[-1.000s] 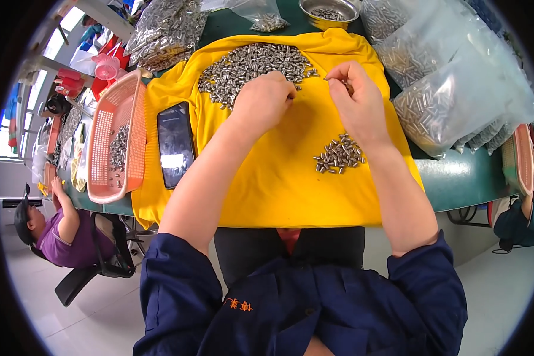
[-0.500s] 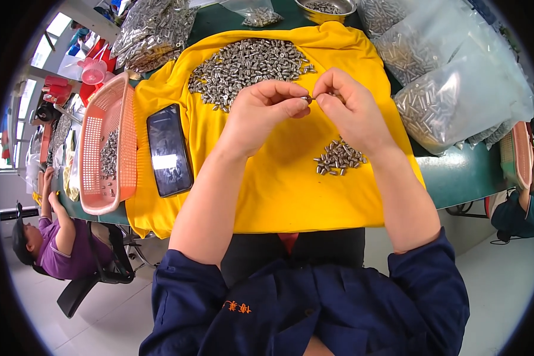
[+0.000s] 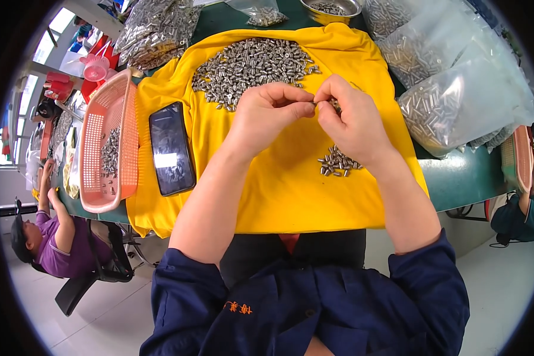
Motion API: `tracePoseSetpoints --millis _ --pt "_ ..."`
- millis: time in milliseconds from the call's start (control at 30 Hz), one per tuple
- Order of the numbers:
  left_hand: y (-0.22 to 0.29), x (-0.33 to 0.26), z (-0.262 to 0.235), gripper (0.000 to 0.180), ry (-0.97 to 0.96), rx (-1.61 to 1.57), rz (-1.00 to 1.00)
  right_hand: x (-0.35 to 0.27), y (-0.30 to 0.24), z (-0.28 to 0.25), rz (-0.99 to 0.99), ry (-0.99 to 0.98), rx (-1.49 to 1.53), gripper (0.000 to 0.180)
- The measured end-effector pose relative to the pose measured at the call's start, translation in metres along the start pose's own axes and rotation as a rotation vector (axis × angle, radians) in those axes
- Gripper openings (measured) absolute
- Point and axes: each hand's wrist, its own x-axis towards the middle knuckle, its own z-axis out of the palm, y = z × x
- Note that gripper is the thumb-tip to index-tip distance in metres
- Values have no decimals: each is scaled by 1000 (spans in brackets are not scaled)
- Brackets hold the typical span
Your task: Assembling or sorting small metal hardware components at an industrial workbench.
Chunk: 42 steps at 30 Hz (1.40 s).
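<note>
Both hands meet above the yellow cloth [image 3: 267,202], fingertips almost touching. My left hand [image 3: 270,115] is closed in a pinch of thumb and forefinger on a small metal part, nearly covered by the fingertips. Opposite it, my right hand [image 3: 351,121] pinches at the same spot, and a few small metal pieces [image 3: 336,105] show inside its curled fingers. Beyond the hands spreads a big heap of short silver metal cylinders [image 3: 255,65]. A smaller pile of similar cylinders [image 3: 338,162] lies below my right hand.
A black phone [image 3: 171,148] lies left on the cloth, beside a pink plastic basket [image 3: 95,199] holding some metal parts. Clear bags of metal parts [image 3: 436,110] crowd the right; another bagged stack [image 3: 157,32] and a metal bowl [image 3: 332,15] stand behind. A seated person [image 3: 71,243] works at left.
My fingertips have closed in on the small metal part, which showed between them before and is now mostly covered. The view has shifted slightly.
</note>
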Motion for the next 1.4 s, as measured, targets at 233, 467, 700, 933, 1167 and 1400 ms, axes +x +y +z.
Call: tracePoseSetpoints --millis 233,467,700,933,1167,1400 --pt "0 1 4 12 20 39 5 0 5 3 -4 -2 -51 4" --pt "-3 -1 -5 18 71 604 92 -1 7 6 116 -49 -7 4" --pt "-1 2 -12 15 128 408 10 3 7 -7 128 85 80 2" --pt "0 3 -10 18 52 -168 -57 2 7 -2 172 44 231 6" --pt "-3 0 -4 14 -48 -427 -108 1 10 1 192 29 401 4" --pt "-4 -1 0 11 -16 -350 -57 -1 -2 -4 136 -51 165 6"
